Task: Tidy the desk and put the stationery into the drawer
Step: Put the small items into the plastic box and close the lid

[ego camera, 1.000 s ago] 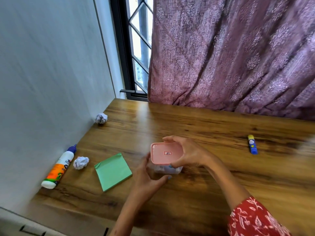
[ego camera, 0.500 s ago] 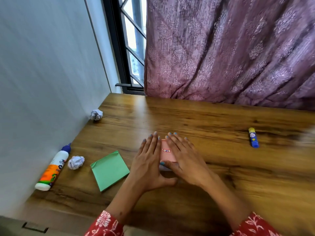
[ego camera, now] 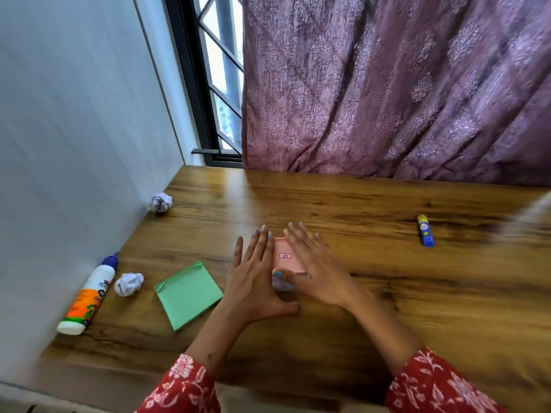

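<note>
A small clear box with a pink lid (ego camera: 286,257) sits on the wooden desk (ego camera: 387,311), near the middle. My right hand (ego camera: 320,271) lies over the lid's right part, thumb curled against its front edge. Flat on the box's left side rests my left hand (ego camera: 253,278), fingers straight and apart. A green pad of sticky notes (ego camera: 189,295) lies just left of my left hand. Further left are a white and orange glue bottle (ego camera: 89,296) on its side and, far right, a blue glue stick (ego camera: 425,231). No drawer is in view.
Two crumpled paper balls lie on the desk, one (ego camera: 129,284) beside the glue bottle, one (ego camera: 161,201) against the white wall (ego camera: 74,144). A purple curtain (ego camera: 387,90) hangs along the desk's far edge beside a barred window (ego camera: 220,84).
A second ago my right hand held the pink lid above the box, my left hand at the box. Both hands now lie flat on the lidded box.
</note>
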